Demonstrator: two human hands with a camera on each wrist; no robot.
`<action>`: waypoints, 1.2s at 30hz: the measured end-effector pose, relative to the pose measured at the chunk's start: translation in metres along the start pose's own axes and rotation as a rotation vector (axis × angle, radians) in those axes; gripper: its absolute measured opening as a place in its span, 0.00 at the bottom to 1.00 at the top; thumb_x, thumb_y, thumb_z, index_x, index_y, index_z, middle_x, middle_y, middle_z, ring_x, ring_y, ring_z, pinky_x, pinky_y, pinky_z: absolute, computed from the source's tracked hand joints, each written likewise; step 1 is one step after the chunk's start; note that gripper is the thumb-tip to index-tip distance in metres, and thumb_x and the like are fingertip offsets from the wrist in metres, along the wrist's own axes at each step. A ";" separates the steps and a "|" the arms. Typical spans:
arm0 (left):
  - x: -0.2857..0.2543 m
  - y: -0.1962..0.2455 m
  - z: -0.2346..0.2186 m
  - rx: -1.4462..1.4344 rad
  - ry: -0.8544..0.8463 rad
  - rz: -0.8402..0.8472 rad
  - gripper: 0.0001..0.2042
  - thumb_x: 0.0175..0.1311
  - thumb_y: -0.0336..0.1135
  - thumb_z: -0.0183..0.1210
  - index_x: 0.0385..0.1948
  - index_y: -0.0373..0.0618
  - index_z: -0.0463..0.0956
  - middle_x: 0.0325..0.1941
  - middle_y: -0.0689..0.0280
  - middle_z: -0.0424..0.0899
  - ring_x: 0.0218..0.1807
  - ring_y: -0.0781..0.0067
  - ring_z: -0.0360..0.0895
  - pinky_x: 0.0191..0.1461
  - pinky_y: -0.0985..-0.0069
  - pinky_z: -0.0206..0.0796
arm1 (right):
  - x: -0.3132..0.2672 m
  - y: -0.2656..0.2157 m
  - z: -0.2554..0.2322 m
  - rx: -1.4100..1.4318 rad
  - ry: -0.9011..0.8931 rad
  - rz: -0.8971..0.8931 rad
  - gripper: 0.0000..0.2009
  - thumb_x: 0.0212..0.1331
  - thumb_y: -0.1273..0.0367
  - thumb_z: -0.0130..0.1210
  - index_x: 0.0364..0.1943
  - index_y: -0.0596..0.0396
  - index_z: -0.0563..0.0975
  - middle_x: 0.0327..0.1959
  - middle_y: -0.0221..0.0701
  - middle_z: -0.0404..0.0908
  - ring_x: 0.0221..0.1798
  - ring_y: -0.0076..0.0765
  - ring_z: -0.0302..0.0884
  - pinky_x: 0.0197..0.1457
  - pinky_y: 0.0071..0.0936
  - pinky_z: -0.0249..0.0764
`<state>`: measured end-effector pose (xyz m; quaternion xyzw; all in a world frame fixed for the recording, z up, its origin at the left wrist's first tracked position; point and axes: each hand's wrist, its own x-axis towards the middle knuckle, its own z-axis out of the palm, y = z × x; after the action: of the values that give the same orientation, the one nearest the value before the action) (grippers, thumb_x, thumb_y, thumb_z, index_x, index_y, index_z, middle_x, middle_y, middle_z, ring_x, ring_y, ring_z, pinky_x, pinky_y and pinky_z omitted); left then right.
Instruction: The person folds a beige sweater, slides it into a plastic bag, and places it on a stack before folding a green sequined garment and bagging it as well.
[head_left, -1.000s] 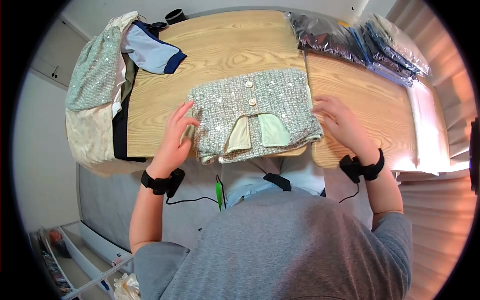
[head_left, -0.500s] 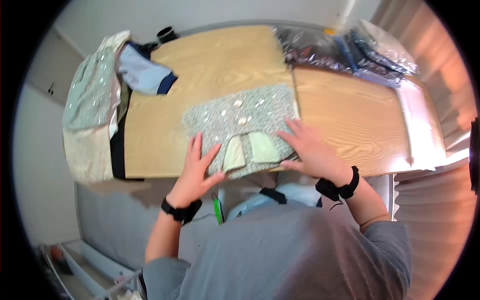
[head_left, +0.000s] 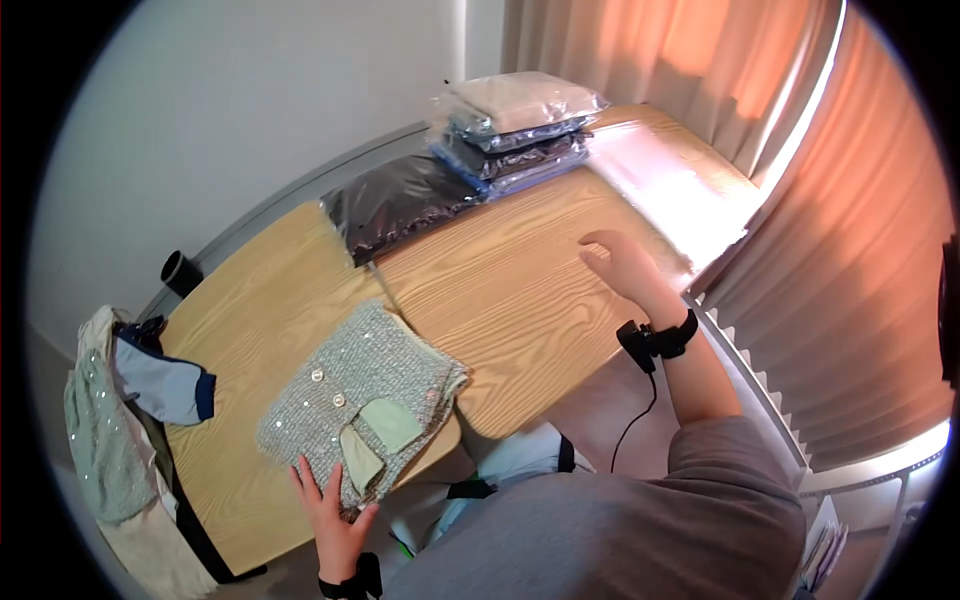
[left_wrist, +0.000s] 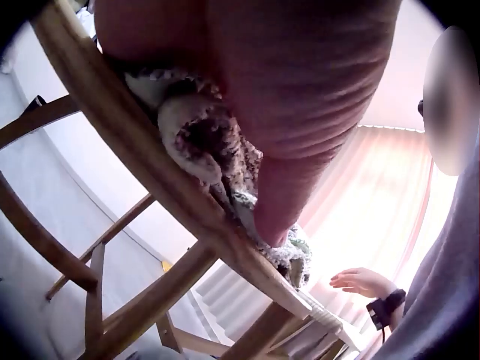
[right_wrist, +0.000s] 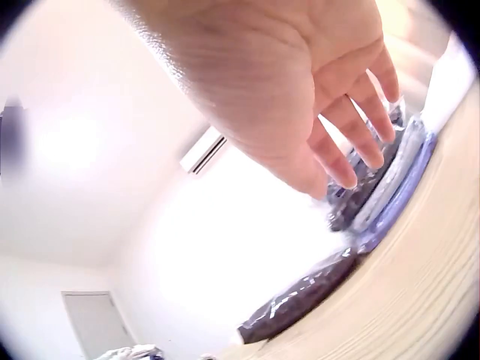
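Both hands had parted since a second earlier: from the head camera I saw my left hand (head_left: 335, 520) flat, fingers spread, on the folded pale-green sparkly tweed jacket (head_left: 365, 415) at the near edge of the light wooden table (head_left: 520, 300), while my right hand (head_left: 622, 265) had left it and reached, open and empty, toward the stacked clear plastic garment bags (head_left: 515, 130). Left wrist view showed fingers pressing tweed over the table edge; right wrist view showed loose fingers above the bags, so folding looked finished.

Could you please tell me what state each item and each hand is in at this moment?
Tweed jacket: folded, buttoned, flat at the table's near edge.
Left hand: fingers straight, resting on the jacket's near edge.
Right hand: open, over bare table, holding nothing.
Bagged garments: sealed, stacked at the far end.
Loose clothes: unfolded, draped over the table's left end.
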<state>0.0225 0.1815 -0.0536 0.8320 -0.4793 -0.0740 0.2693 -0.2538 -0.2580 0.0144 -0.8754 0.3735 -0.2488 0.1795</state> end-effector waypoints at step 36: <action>-0.005 -0.017 0.017 0.010 0.124 0.097 0.34 0.43 0.41 0.66 0.59 0.48 0.67 0.74 0.52 0.46 0.74 0.43 0.37 0.72 0.49 0.35 | 0.015 0.178 -0.098 0.885 0.611 0.643 0.13 0.60 0.68 0.53 0.46 0.60 0.76 0.42 0.36 0.80 0.39 0.33 0.81 0.41 0.24 0.76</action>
<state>0.0262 0.1855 -0.0770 0.8122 -0.5017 -0.0072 0.2976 -0.4014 -0.3989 0.0093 -0.4513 0.5143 -0.5525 0.4760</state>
